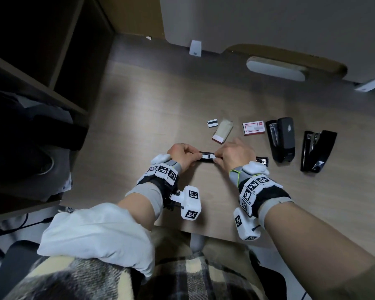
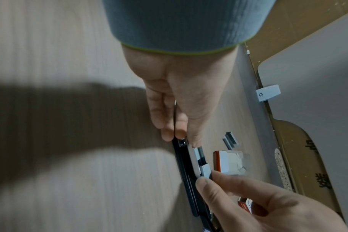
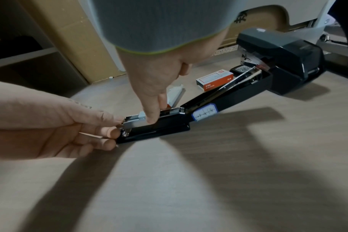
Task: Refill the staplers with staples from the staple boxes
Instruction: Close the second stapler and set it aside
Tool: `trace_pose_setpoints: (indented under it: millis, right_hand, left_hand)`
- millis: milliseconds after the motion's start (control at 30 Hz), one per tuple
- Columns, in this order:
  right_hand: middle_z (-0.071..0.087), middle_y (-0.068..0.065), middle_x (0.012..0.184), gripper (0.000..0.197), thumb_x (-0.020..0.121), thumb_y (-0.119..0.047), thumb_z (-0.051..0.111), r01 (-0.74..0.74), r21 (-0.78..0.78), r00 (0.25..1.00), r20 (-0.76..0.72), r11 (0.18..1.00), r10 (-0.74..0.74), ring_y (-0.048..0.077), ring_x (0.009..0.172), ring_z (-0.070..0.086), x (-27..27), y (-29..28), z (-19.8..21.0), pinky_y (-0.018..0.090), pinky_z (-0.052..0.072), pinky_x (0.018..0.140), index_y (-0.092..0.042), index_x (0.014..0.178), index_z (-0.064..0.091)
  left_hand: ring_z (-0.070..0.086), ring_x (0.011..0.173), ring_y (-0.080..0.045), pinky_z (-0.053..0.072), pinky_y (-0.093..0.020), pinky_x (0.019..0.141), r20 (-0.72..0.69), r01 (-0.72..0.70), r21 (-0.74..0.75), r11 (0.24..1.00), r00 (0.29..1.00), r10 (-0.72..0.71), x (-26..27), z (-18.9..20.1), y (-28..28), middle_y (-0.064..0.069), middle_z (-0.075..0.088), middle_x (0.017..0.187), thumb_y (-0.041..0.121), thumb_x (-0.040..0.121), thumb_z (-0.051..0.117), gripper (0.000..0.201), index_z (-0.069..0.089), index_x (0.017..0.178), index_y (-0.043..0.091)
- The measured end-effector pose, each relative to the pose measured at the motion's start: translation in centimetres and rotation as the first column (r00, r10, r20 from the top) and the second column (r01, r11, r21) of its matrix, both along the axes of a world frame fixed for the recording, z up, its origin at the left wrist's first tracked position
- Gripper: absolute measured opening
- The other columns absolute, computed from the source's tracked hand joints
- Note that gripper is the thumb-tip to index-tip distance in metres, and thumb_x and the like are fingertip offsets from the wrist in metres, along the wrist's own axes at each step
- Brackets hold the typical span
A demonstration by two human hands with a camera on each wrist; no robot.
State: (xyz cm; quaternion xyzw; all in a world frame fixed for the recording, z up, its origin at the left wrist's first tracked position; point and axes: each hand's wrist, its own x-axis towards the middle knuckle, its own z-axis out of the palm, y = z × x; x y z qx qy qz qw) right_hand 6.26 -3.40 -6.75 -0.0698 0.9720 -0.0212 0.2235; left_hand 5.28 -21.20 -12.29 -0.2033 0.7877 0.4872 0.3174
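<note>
The left hand (image 1: pixel 183 154) is curled, its thumb and fingertips pinching the left end of the open stapler (image 3: pixel 165 124) that lies flat near the desk's front edge. The right hand (image 1: pixel 236 155) is curled too, thumb and forefinger pinching a strip of staples (image 2: pixel 206 170) at the stapler's metal channel; the remaining fingers are folded under and I cannot tell what they touch. The stapler's long axis runs left to right, parallel to the front edge, with its top arm folded out flat toward the right. The desk (image 1: pixel 139 105) is light wood grain. Behind the hands, toward mid-desk, lie a short loose staple strip (image 1: pixel 212 123), an opened staple box (image 1: pixel 222 131) with a red end, and a closed red-and-white staple box (image 1: pixel 254 128). Toward the right edge two more black staplers rest apart from each other, their long axes running roughly front to back: the nearer one (image 1: pixel 281 139) just beside the closed box, and the farther one (image 1: pixel 317 151) tilted slightly. A pale partition panel (image 1: pixel 268 22) stands along the back edge, with cardboard (image 3: pixel 69 39) behind it. Dark wooden shelving (image 1: pixel 30 61) borders the left edge.
</note>
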Motion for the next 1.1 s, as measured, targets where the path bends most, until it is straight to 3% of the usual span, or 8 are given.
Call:
trace_pose_setpoints:
  millis: [200, 333, 500, 667, 767, 933, 1100]
  right_hand:
    - [0.07, -0.007, 0.102, 0.023, 0.091, -0.042, 0.058, -0.052, -0.01, 0.998, -0.032, 0.999, 0.052, 0.021, 0.103, 0.05, 0.4, -0.1, -0.1, 0.03, 0.045, 0.076, -0.032, 0.104, 0.074]
    - [0.071, -0.006, 0.097, 0.02, 0.09, -0.039, 0.061, -0.013, -0.045, 0.998, -0.056, 0.999, 0.01, 0.023, 0.1, 0.05, 0.7, -0.4, -0.3, 0.03, 0.045, 0.073, -0.03, 0.099, 0.076]
    - [0.07, -0.007, 0.103, 0.022, 0.091, -0.042, 0.059, 0.141, -0.123, 0.988, -0.046, 0.982, -0.148, 0.021, 0.107, 0.052, 0.9, -0.5, -0.3, 0.03, 0.045, 0.077, -0.032, 0.105, 0.072]
    - [0.072, -0.008, 0.088, 0.023, 0.085, -0.034, 0.056, 0.39, -0.169, 0.916, -0.024, 0.905, -0.4, 0.022, 0.096, 0.063, 1.5, -0.9, -0.2, 0.028, 0.042, 0.07, -0.031, 0.108, 0.059]
    - [0.073, -0.007, 0.092, 0.026, 0.086, -0.03, 0.054, 0.439, -0.173, 0.894, -0.016, 0.882, -0.448, 0.025, 0.094, 0.066, 1.9, -1.1, 0.2, 0.027, 0.037, 0.067, -0.031, 0.111, 0.059]
    - [0.073, -0.013, 0.098, 0.03, 0.085, -0.03, 0.055, 0.545, -0.239, 0.831, 0.023, 0.803, -0.557, 0.022, 0.1, 0.066, 1.9, -1.1, 0.2, 0.027, 0.047, 0.076, -0.033, 0.114, 0.062]
    - [0.071, -0.015, 0.086, 0.026, 0.08, -0.035, 0.068, 0.561, -0.367, 0.812, 0.067, 0.742, -0.58, 0.015, 0.094, 0.065, 1.8, -0.8, -0.8, 0.027, 0.05, 0.074, -0.036, 0.106, 0.066]
  left_hand:
    - [0.064, 0.058, -0.017, 0.052, -0.025, 0.061, 0.003, -0.011, 0.015, 1.0, 1.0, 0.011, -0.1, 0.1, 0.0, -0.001, 0.069, 0.061, 0.024, 0.077, 0.079, 0.011, 0.07, 0.072, 0.022]
    - [0.064, 0.057, -0.016, 0.052, -0.025, 0.062, 0.001, -0.001, 0.019, 1.0, 1.0, 0.001, 0.0, 0.0, -0.2, 0.002, 0.069, 0.061, 0.026, 0.077, 0.079, 0.011, 0.07, 0.071, 0.022]
    - [0.063, 0.054, -0.013, 0.054, -0.025, 0.064, -0.021, 0.016, -0.003, 1.0, 1.0, -0.016, 0.3, -0.3, -0.5, 0.004, 0.069, 0.06, 0.031, 0.075, 0.079, 0.012, 0.071, 0.073, 0.023]
    - [0.058, 0.055, -0.013, 0.052, -0.027, 0.066, -0.061, 0.052, -0.031, 0.998, 0.997, -0.054, 0.0, 0.1, 0.2, 0.009, 0.059, 0.06, 0.028, 0.067, 0.084, 0.022, 0.066, 0.079, 0.025]
    - [0.057, 0.062, -0.013, 0.047, -0.024, 0.067, -0.059, 0.13, -0.095, 0.987, 0.989, -0.136, -0.2, 0.4, 0.9, 0.01, 0.058, 0.06, 0.028, 0.069, 0.083, 0.02, 0.065, 0.077, 0.025]
    - [0.055, 0.06, -0.01, 0.042, -0.023, 0.061, -0.038, 0.149, -0.143, 0.978, 0.987, -0.156, -0.1, 0.7, 1.6, 0.011, 0.059, 0.059, 0.03, 0.073, 0.08, 0.017, 0.067, 0.081, 0.024]
    - [0.055, 0.061, -0.01, 0.042, -0.023, 0.063, -0.022, 0.153, -0.136, 0.979, 0.987, -0.157, -0.4, 0.7, 1.6, 0.011, 0.059, 0.061, 0.031, 0.072, 0.082, 0.019, 0.067, 0.08, 0.024]
